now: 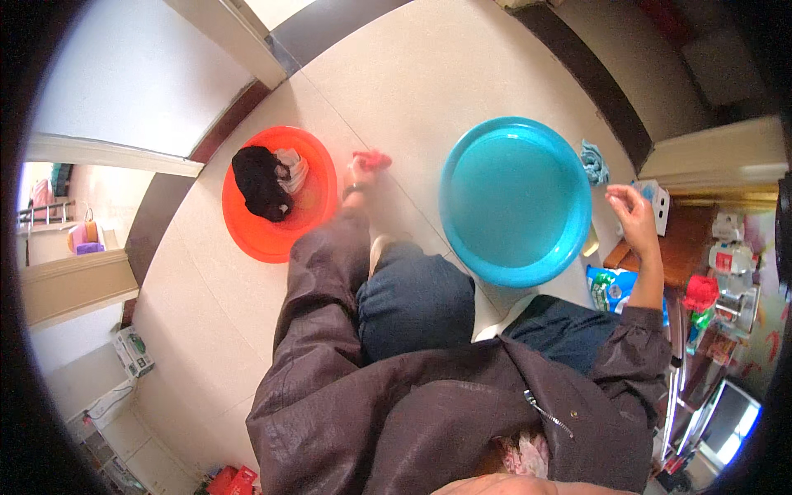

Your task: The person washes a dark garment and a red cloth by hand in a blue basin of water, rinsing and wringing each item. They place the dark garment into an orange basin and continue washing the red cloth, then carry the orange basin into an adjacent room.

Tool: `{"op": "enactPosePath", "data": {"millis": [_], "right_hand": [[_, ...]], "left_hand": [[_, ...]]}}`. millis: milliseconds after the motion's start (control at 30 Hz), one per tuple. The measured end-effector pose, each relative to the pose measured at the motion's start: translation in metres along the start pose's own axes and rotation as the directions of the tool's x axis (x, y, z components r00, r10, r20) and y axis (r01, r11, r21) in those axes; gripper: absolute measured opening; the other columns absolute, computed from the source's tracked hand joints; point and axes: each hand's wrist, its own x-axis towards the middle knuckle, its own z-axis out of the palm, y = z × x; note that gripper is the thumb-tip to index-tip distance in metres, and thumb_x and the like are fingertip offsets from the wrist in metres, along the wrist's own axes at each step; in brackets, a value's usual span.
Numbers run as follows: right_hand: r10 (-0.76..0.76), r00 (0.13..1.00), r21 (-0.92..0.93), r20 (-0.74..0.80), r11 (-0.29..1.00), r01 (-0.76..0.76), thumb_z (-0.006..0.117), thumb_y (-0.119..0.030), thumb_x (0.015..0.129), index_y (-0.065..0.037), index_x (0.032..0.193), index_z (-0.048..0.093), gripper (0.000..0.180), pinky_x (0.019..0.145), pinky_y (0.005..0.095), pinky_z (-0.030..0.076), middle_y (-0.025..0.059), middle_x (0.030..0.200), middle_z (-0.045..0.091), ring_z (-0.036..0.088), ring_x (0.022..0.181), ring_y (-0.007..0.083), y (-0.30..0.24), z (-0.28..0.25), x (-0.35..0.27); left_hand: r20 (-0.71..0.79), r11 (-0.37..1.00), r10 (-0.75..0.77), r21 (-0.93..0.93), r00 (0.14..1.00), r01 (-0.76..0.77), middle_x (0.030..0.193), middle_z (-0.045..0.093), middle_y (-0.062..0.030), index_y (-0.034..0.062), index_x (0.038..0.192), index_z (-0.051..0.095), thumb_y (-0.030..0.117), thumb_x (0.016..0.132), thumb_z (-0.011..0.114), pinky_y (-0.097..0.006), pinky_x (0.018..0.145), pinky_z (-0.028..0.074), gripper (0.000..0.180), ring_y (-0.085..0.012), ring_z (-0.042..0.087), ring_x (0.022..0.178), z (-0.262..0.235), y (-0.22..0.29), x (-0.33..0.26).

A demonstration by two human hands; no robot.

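Between the two basins, my left hand [356,175] is closed around a small crumpled red cloth [374,160], just over the tiles. To its left sits an orange-red basin [247,239] holding a bunched black cloth [262,183] and a whitish cloth [292,172]. A larger turquoise basin [579,239] with cloudy water in it stands on the right. Beyond that basin's right rim, my right hand [635,216] is raised with loosely bent fingers and holds nothing. Nearest to it are a crumpled light-blue cloth [594,162] and a white box [653,202].
A blue and white package [612,287] lies below the right hand, beside a brown wooden piece of furniture [689,235] with small items around it. An open doorway [82,214] is at the left. My knees [417,305] rise close behind the basins.
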Motion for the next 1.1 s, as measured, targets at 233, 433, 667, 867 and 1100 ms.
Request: {"op": "enactPosePath", "data": {"millis": [233, 433, 667, 867, 1100], "right_hand": [[-0.144, 0.987, 0.061, -0.073, 0.987, 0.148, 0.061, -0.017, 0.087, 0.000, 0.100, 0.064, 0.021, 0.078, 0.0291, 0.049, 0.0086, 0.092, 0.067, 0.063, 0.085, 0.0156, -0.040, -0.005, -0.015], [-0.197, 0.968, 0.014, -0.154, 0.979, 0.202, 0.061, -0.020, 0.084, -0.002, 0.099, 0.065, 0.024, 0.076, 0.0327, 0.051, 0.0124, 0.092, 0.068, 0.065, 0.085, 0.0204, -0.032, -0.015, -0.023], [-0.116, 0.979, -0.009, -0.169, 0.993, 0.116, 0.061, -0.022, 0.082, -0.006, 0.097, 0.065, 0.023, 0.080, 0.0385, 0.050, 0.0146, 0.095, 0.067, 0.064, 0.090, 0.0292, -0.014, -0.018, -0.029], [-0.064, 0.983, -0.084, -0.171, 0.995, 0.050, 0.061, -0.023, 0.081, -0.007, 0.099, 0.065, 0.024, 0.083, 0.0402, 0.048, 0.0153, 0.097, 0.066, 0.062, 0.094, 0.0317, -0.007, -0.021, -0.032], [-0.110, 0.972, -0.097, -0.208, 0.991, 0.091, 0.061, -0.022, 0.083, -0.007, 0.110, 0.060, 0.031, 0.082, 0.0370, 0.050, 0.0127, 0.104, 0.065, 0.063, 0.095, 0.0280, 0.027, 0.035, -0.007]], "left_hand": [[0.516, 0.975, 0.217, -0.152, 0.829, -0.161, 0.093, 0.065, -0.0056, 0.0022, 0.108, 0.060, 0.010, 0.073, 0.071, -0.030, 0.073, 0.053, 0.038, -0.0136, 0.063, 0.084, -0.018, 0.223, -0.029], [0.745, 0.952, 0.276, -0.126, 0.607, -0.278, 0.105, 0.063, -0.0092, 0.0017, 0.120, 0.054, 0.006, 0.077, 0.070, -0.033, 0.080, 0.055, 0.047, -0.0173, 0.063, 0.092, 0.014, 0.337, -0.070], [0.969, 0.569, -0.005, 0.207, 0.249, -0.796, 0.097, 0.064, -0.0075, 0.0067, 0.115, 0.057, 0.013, 0.080, 0.068, -0.033, 0.076, 0.054, 0.037, -0.0176, 0.063, 0.085, 0.095, 0.378, -0.148], [0.657, 0.984, -0.129, 0.180, 0.743, 0.012, 0.111, 0.061, -0.0154, 0.0172, 0.137, 0.038, 0.015, 0.074, 0.075, -0.036, 0.072, 0.055, 0.074, -0.0229, 0.062, 0.095, 0.162, 0.266, -0.172], [0.413, 0.990, -0.018, -0.120, 0.911, 0.074, 0.103, 0.061, -0.0112, 0.0014, 0.123, 0.049, 0.011, 0.077, 0.069, -0.030, 0.057, 0.051, 0.051, -0.0187, 0.061, 0.075, 0.199, 0.141, -0.146]]}}
